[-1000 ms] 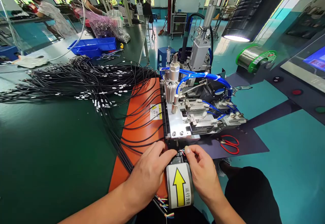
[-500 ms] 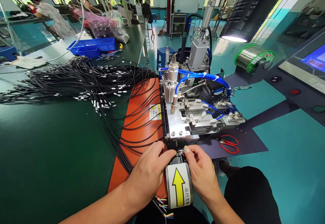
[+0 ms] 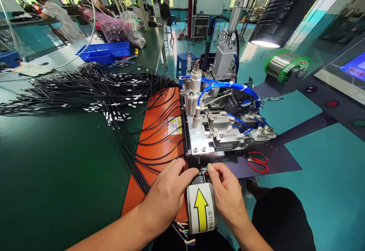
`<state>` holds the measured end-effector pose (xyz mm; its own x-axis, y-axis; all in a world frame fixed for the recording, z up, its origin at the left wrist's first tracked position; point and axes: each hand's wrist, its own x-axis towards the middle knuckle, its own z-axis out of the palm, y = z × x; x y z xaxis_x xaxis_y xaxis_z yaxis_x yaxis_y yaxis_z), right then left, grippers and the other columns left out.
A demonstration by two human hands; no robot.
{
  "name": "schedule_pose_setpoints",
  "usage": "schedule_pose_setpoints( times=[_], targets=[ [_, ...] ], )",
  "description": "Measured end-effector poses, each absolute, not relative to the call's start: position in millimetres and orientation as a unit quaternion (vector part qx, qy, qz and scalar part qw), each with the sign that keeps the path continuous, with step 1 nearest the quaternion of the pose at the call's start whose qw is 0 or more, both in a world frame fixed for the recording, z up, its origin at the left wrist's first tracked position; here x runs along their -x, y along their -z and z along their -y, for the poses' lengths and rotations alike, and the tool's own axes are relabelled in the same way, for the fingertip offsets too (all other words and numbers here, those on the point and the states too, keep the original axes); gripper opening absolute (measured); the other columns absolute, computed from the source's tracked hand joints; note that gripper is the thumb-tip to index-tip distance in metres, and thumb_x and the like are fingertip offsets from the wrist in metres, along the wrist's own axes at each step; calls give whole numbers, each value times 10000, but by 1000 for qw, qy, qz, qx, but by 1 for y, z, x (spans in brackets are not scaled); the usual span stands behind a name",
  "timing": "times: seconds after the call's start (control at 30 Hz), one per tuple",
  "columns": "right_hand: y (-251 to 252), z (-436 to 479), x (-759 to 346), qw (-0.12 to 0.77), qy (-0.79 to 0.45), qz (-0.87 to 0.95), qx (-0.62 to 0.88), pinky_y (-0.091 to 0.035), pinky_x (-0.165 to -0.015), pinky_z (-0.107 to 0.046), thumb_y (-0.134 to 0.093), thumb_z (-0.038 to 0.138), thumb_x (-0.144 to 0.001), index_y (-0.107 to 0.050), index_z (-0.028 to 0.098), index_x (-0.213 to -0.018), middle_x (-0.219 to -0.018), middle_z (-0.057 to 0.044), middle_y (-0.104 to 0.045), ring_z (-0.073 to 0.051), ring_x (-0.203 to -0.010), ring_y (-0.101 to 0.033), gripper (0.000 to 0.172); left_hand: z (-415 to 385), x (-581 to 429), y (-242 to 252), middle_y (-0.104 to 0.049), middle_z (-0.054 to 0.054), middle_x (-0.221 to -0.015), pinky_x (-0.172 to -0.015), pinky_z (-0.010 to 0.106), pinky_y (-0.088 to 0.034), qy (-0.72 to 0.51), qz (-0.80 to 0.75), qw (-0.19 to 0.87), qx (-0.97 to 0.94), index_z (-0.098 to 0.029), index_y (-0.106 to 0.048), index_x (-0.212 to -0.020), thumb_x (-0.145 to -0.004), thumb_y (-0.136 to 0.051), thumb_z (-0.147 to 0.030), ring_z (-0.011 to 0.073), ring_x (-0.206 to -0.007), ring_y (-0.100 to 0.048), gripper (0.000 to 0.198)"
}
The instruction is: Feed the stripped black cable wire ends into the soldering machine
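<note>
At the front of the machine, my left hand (image 3: 168, 188) is closed, thumb and forefinger bearing down on the end of a black cable (image 3: 152, 169) that runs in under it. Thin coloured wires (image 3: 204, 169) stick out from between the hands, above a dark wire guide (image 3: 198, 179). My right hand (image 3: 226, 190) pinches these wire ends between thumb and forefinger. Just below, between my wrists, is a rounded cover with a yellow arrow (image 3: 202, 209). More cables with stripped coloured ends (image 3: 184, 230) hang under my left wrist.
The machine (image 3: 216, 122) with blue air hoses stands ahead, beside an orange board (image 3: 159, 129) crossed by cables. A large cable heap (image 3: 94, 87) lies on the green table (image 3: 57, 167). Red-handled scissors (image 3: 257, 162), a solder spool (image 3: 286, 67) and a lamp (image 3: 282, 11) are on the right.
</note>
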<state>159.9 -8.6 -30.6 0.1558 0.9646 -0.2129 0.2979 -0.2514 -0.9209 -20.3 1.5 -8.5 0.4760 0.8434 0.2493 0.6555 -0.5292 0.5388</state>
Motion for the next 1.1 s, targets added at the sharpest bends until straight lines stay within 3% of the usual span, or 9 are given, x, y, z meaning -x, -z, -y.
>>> schedule_pose_setpoints(
  times=[0.63, 0.9, 1.1],
  targets=[
    [36, 8, -160, 401, -471, 464, 634, -390, -577, -250, -495, 561, -957, -579, 200, -799, -714, 6, -554, -146, -630, -472, 403, -1, 18, 8, -537, 79, -973, -752, 352, -532, -233, -450, 156, -848, -184, -650, -1086, -944, -476, -83, 221, -862, -534, 246],
    [36, 6, -167, 406, -525, 437, 607, -427, -633, -256, -517, 592, -943, -611, 213, -930, -781, 4, -591, -164, -710, -510, 391, -2, 17, 10, -529, 71, -968, -748, 346, -523, -228, -448, 157, -850, -193, -656, -1100, -942, -496, -82, 220, -869, -527, 250],
    [31, 2, -164, 394, -494, 472, 614, -400, -602, -249, -517, 567, -952, -597, 204, -856, -737, 15, -566, -144, -647, -486, 384, -1, 18, 8, -523, 75, -954, -729, 357, -520, -225, -443, 144, -856, -179, -658, -1093, -955, -473, -86, 227, -855, -518, 248]
  ],
)
